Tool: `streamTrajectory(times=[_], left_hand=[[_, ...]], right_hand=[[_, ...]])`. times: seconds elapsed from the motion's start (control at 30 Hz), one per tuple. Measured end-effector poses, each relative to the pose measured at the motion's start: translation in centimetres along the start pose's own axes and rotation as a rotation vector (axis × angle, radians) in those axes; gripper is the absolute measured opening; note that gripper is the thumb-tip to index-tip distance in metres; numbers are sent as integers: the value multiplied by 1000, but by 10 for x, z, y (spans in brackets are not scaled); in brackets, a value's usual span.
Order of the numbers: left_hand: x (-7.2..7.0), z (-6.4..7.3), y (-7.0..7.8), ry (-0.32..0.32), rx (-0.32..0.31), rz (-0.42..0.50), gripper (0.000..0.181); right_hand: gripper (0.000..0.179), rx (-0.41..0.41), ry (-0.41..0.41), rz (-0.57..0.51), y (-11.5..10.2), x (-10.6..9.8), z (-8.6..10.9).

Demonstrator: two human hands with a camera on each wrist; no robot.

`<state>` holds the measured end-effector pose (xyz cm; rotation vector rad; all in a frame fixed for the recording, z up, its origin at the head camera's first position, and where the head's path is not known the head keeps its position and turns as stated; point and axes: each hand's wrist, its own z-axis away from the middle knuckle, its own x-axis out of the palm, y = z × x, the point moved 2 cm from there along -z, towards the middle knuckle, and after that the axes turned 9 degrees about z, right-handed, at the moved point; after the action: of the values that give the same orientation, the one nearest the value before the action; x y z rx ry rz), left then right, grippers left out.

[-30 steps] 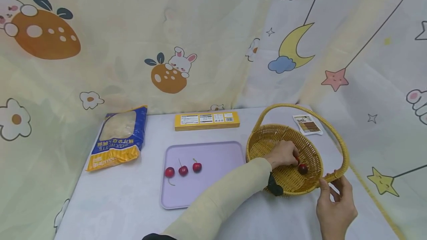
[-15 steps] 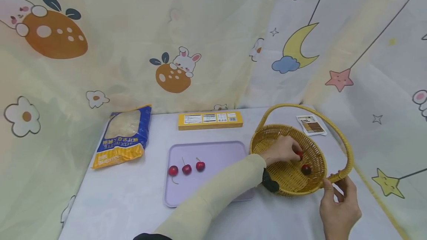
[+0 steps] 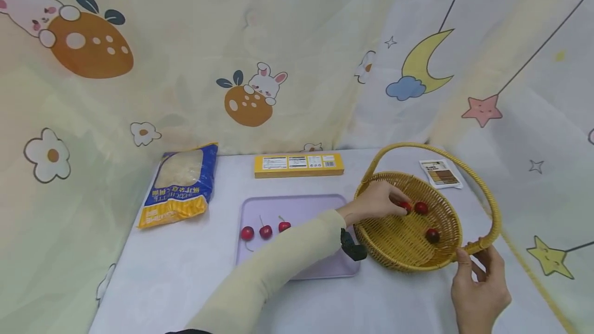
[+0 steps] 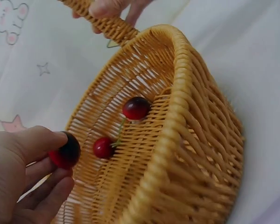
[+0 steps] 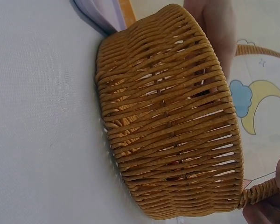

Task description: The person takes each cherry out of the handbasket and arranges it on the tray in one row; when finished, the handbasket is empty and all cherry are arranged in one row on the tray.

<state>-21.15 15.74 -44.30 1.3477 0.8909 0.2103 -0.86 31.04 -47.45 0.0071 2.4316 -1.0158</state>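
While I read the head and wrist feeds, left-hand grip (image 3: 381, 201) pinches a dark red cherry (image 4: 70, 151) between thumb and fingers, over the wicker basket (image 3: 403, 251); contact with the weave I cannot tell. Two more cherries (image 3: 432, 235) lie inside. Right-hand grip (image 3: 481, 282) clasps the base of the handle (image 3: 495, 210). Basket stands on the white counter (image 3: 153, 277), right of the purple tray (image 3: 301, 205), where I count three stemmed cherries (image 3: 265, 231). Yellow box (image 3: 299, 165) lies beyond the tray.
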Motion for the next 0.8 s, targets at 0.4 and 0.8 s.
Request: streamTrajectory(times=[0.4,0.8], left_hand=[[-37,38,-17,48,4,12,33],[-76,86,-28,112,20,133,31]], right_hand=[[49,11,12,-33,5,1,0],[48,43,12,-4,4,4,-1]])
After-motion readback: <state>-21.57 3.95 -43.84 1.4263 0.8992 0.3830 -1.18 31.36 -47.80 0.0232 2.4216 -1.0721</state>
